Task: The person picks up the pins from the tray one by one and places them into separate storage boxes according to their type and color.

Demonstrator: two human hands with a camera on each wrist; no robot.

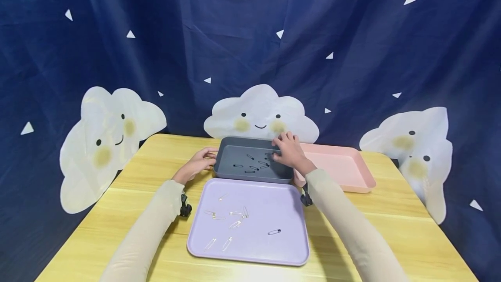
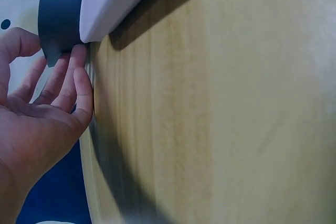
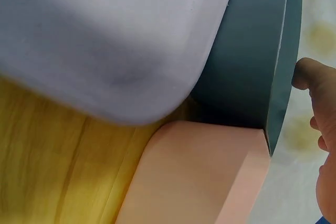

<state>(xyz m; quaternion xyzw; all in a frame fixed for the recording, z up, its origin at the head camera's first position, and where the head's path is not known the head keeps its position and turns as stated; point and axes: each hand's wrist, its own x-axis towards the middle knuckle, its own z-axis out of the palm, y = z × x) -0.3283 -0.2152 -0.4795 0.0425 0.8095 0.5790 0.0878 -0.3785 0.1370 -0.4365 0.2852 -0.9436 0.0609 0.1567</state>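
Note:
My left hand (image 1: 198,163) touches the left side of a dark grey tray (image 1: 227,169). In the left wrist view its fingertips (image 2: 79,51) rest against the tray's outer wall, thumb near the rim. My right hand (image 1: 290,151) is over the right end of the same tray, thumb and forefinger apart; in the right wrist view its thumb (image 3: 304,73) overlaps the rim. Several black safety pins (image 1: 238,166) lie in the grey tray. In front, a lilac tray (image 1: 254,253) bears several pale, gold-toned safety pins (image 1: 227,243) and one black safety pin (image 1: 274,232).
A pink tray (image 1: 362,169) stands at the right, against the grey tray's end. All three trays sit on a light wooden table (image 1: 164,151). Behind the table hangs a dark blue curtain (image 1: 242,21) with white clouds and triangles.

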